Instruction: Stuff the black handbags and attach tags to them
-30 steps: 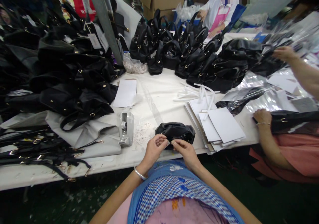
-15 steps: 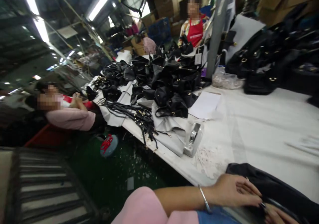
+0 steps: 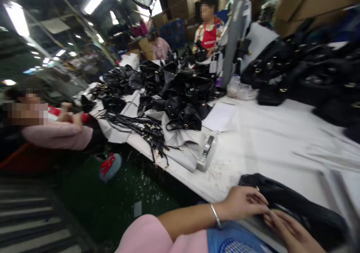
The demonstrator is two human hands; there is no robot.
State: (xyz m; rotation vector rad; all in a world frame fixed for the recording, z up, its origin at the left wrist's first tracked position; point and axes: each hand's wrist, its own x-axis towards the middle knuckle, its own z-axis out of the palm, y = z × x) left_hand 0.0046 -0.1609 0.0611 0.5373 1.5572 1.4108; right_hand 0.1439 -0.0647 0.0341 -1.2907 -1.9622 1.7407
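A black leather-like bag [image 3: 315, 215] lies at the near edge of the white-covered table [image 3: 261, 133], in front of me. My left hand [image 3: 246, 201], a silver bangle on its wrist, rests against the bag's near side with its fingers curled and thumb pressed in. Close to its fingertips is my right hand [image 3: 294, 232], reaching in from the lower right with fingers drawn together. The fingertips of both hands nearly meet over the bag. Whatever is pinched between them is too small and blurred to name.
Black bags [image 3: 180, 92] are heaped mid-table, with black straps [image 3: 149, 133] near the left edge. A clear-wrapped metallic object [image 3: 206, 151] and white paper [image 3: 219, 116] lie nearer. A grey post [image 3: 234, 35] rises behind. Co-workers sit around; a stool [image 3: 110, 167] stands on the floor.
My view has turned, so the scene sits further left. More of my right hand and the bag shows. My two hands stay close together at the bag.
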